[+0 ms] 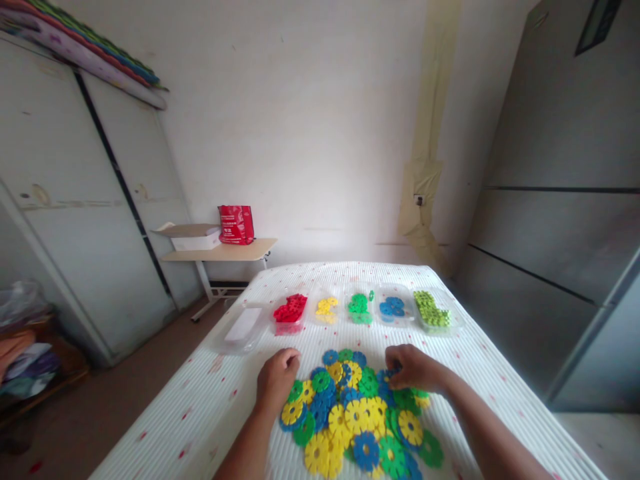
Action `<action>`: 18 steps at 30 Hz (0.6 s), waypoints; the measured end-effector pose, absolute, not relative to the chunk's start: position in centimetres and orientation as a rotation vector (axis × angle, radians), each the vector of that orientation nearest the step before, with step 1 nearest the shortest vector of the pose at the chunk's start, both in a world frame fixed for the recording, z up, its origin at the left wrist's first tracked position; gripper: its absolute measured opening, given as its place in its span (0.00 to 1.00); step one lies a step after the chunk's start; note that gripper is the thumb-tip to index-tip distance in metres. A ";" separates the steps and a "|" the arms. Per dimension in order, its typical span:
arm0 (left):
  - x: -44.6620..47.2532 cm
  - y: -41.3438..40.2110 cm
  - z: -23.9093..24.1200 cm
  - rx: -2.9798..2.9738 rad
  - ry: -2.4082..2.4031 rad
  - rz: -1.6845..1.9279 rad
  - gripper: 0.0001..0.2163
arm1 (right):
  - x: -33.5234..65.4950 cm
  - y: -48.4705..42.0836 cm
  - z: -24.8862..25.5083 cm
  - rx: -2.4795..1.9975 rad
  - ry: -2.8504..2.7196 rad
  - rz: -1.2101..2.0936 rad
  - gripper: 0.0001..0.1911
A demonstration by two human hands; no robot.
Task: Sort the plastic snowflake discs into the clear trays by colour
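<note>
So here's where I'm at with this pile of flower-shaped discs point(357, 417). It's heaped on the counter point(220, 393) right in front of me, yellow, green and blue all jumbled and overlapping. My right hand point(413, 367) is at the upper right edge of it, fingers bent in narrow by some blue discs. Honestly the fingertips are too hidden and smudgy to tell if I've got one pinched. My left hand point(277, 379) is at the upper left edge, loosely curled with the thumb close to the fingers, and I can't tell whether anything's in there either.

Beyond the heap there's a row of clear tubs point(289, 329), one colour in each: red pieces point(291, 308), yellow pieces point(327, 306), green pieces point(359, 305), blue pieces point(391, 307) and lime pieces point(426, 309). One green disc sits up near the side of its tub, apart from the rest. At the left end is a clear container point(243, 330) with something flat and white.

Progress-wise, I'd call red and lime done, since I spot neither in the heap. Yellow, green and blue look only partly sorted, with plenty left in the mix.
</note>
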State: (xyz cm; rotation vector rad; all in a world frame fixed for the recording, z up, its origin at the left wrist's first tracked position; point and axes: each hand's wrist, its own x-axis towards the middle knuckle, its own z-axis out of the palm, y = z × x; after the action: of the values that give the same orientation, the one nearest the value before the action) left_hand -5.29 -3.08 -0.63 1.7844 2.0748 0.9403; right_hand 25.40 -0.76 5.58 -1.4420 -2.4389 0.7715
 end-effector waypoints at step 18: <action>-5.6 -2.9 -1.0 1.787 2.049 0.954 0.10 | 27.8 6.5 7.8 -1.680 -1.914 0.080 0.11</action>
State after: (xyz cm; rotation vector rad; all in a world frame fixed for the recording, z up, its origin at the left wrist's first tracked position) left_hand -5.61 -2.93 -1.00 1.7868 2.0494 0.9545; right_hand 27.83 6.52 7.83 -1.6805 -1.9140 0.0795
